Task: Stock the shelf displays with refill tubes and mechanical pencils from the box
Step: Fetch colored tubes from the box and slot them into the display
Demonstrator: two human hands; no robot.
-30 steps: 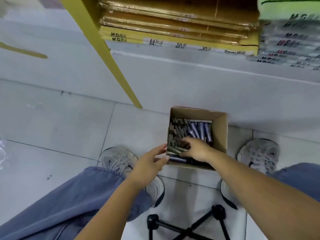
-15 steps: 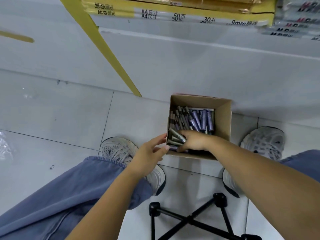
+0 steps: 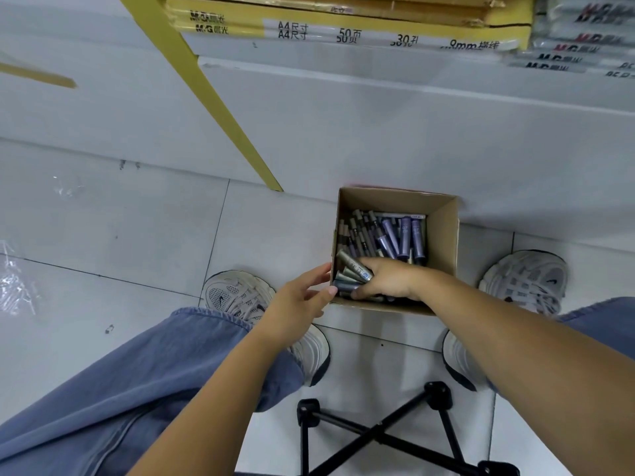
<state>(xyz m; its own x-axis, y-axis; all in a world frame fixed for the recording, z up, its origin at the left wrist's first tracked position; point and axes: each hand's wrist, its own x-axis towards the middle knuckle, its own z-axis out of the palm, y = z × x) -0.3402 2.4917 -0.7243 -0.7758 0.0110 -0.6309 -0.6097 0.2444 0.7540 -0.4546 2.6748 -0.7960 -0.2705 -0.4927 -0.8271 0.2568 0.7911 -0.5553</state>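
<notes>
In the box (image 3: 444, 235), refill tubes (image 3: 405, 235).

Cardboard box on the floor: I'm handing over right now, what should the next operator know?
Right hand grips a bunch of refill tubes low inside the cardboard box.
Left hand open, fingers at the box's near left corner.
The box stands on the floor between the shoes; more loose tubes lie in it.
Done: bunch gathered. Left: lift it out, stock the displays, which are out of view.

White tiled floor (image 3: 103, 218), dark grout lines. White shelf base (image 3: 378, 132) with slanted yellow upright (image 3: 220, 108). Black stool frame (image 3: 378, 436) below
</notes>
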